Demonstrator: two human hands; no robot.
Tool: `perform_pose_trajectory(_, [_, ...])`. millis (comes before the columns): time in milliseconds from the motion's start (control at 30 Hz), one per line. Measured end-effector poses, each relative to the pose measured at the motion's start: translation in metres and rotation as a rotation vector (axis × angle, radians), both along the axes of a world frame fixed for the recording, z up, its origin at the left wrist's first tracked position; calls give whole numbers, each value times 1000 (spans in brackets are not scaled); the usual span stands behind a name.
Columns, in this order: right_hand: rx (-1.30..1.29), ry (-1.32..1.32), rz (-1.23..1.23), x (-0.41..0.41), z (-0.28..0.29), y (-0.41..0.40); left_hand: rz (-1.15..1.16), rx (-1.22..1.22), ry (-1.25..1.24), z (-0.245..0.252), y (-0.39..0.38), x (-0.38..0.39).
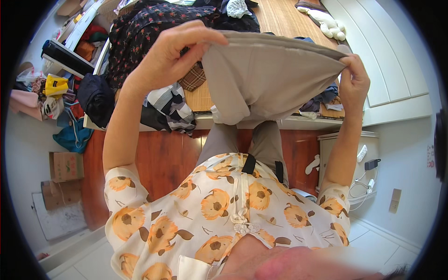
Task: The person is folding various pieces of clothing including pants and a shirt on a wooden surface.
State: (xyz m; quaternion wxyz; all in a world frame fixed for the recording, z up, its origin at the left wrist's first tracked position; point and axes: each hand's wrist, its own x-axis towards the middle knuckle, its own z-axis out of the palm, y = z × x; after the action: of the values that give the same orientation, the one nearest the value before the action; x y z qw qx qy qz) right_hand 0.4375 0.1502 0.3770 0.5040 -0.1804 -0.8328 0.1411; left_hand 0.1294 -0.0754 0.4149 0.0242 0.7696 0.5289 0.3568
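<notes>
A grey-beige cloth garment [262, 73] is stretched between my two hands above the front edge of a bed with a bamboo mat [197, 98]. My left hand [355, 77] pinches its right end, and my right hand [178, 49] grips its upper left corner between thumb and fingers. The lower part of the garment hangs in folds, and its exact kind cannot be told. Behind my right hand lies a black floral garment [140, 38]. A black, white and grey patterned cloth [173, 108] drapes over the bed's edge below that hand.
Dark blue clothing [325, 96] lies behind the held garment. A white stuffed toy [325, 22] rests at the back right. A bedside cabinet [329, 150] with cables stands at the right. Bags and a cardboard box [66, 166] are at the left.
</notes>
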Motion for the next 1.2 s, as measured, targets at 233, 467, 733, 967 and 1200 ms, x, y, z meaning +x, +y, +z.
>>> perform_pose_trajectory(233, [-118,-106,84,6,-11,-7,-48,-98,-12,-12,0,9])
perform_pose_trajectory(467, [-176,-135,109,5,-17,-9,-114,-243,150,-21,-8,9])
perform_pose_trajectory(733, [-218,-136,145,1,-20,-12,-86,-329,220,-16,-13,16])
perform_pose_trajectory(967, [-205,-162,143,2,-24,-12,-120,-301,114,-28,-10,12])
perform_pose_trajectory(1200, [-167,-179,108,6,-24,-14,-173,-257,74,-37,-6,8])
